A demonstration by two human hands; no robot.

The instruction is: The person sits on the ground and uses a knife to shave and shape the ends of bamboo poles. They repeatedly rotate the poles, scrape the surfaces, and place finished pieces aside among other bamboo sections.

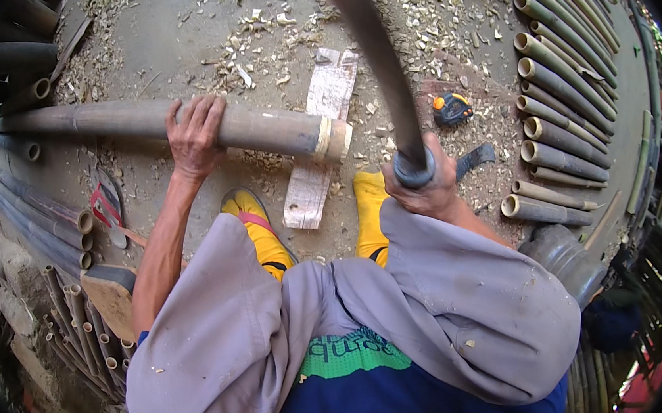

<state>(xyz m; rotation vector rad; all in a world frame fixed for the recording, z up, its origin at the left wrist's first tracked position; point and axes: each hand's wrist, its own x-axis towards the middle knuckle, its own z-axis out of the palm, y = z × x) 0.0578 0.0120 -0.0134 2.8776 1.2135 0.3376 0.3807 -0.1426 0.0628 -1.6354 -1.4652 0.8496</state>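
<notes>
A thick bamboo pole [276,130] slants across in front of me. Its cut right end has a pale, chipped ring and rests over a whitish wooden board [306,197] on the ground. My left hand [195,137] is closed over the top of the pole, fingers on its far side. In my right hand [429,184] is the handle of a machete, gripped near my right knee. The dark machete blade [380,50] rises up and away, right of the pole's cut end and apart from it in the picture.
An orange-and-black tape measure [451,109] and a dark flat piece [474,160] lie to the right. Beyond them is a row of cut bamboo lengths [561,109]. Left are more poles [42,222] and a red-handled tool [101,205]. Wood chips [273,21] litter the ground.
</notes>
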